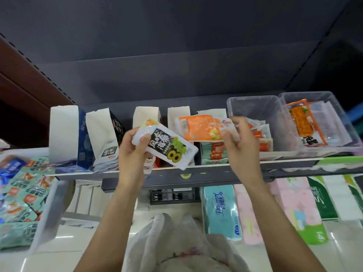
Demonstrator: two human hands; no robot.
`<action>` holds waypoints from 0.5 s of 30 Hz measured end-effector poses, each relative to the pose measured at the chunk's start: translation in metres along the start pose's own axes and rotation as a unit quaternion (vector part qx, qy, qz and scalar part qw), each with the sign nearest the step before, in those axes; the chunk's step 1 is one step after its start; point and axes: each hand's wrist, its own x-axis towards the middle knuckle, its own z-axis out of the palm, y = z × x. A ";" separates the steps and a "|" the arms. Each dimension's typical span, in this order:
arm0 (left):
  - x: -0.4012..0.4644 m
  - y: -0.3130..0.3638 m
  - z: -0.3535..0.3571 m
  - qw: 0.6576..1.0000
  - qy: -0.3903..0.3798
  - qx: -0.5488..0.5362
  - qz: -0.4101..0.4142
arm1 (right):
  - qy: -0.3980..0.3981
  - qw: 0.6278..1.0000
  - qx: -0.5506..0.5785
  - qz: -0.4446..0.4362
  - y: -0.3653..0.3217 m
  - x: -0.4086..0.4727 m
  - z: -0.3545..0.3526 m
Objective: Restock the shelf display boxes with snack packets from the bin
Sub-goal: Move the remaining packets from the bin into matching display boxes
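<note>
Beside hands (135, 146): clear tubs (253, 107).

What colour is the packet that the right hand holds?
Mostly orange with white edges: the packet held by the right hand, seen best in the head view.

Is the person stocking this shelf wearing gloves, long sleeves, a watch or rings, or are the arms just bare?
No gloves: both the left hand and the right hand are bare, and so are both forearms as far down as the frame shows. No sleeve cuff, watch, bracelet or ring is visible. The fingers show no clear markings, and the picture is too soft to judge the nails.
</note>
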 end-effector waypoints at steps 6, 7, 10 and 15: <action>0.013 0.006 -0.045 0.990 0.122 -0.067 -0.031 | 0.020 0.985 -0.142 -0.094 0.011 0.014 0.023; 0.014 0.008 -0.050 0.988 0.134 -0.075 -0.029 | 0.013 0.977 -0.171 -0.123 0.010 0.016 0.031; 0.014 0.009 -0.058 0.987 0.131 -0.091 -0.030 | -0.039 0.923 -0.314 -0.217 0.010 0.016 0.058; 0.015 0.008 -0.060 0.981 0.130 -0.133 -0.060 | -0.181 0.847 -0.448 -0.220 0.032 0.001 0.082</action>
